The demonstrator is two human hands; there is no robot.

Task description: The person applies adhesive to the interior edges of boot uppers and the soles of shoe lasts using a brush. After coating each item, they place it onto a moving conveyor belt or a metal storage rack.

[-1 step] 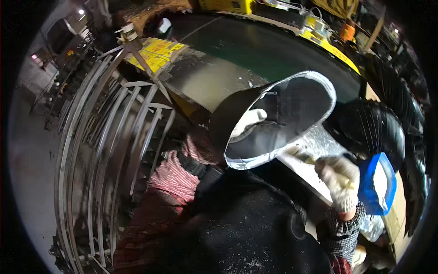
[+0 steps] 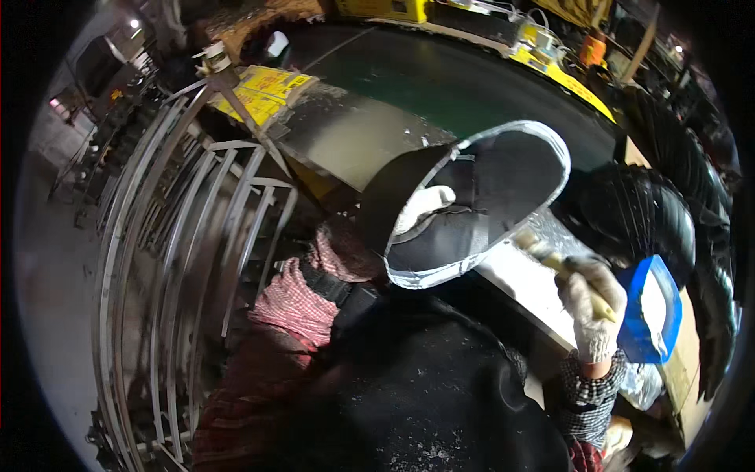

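A black hollow, sleeve-like piece with a white band round its oval opening is held up before me. My left hand, in a white glove, grips its wall; the thumb shows inside and the other fingers are hidden. In my white-gloved right hand the fingers are closed round the pale handle of what looks like a brush. Its far end is blurred and lies near the lower right of the opening. Beside that hand stands a blue-rimmed container with something white in it.
At left is a rack of bent metal bars. A dark green-topped bench spreads ahead, with yellow printed sheets at its corner. Shiny black bundles lie at right. A white board sits under the brush.
My right hand with the brush has shifted slightly to the right. The black piece sits slightly further left in view, much as the surroundings do.
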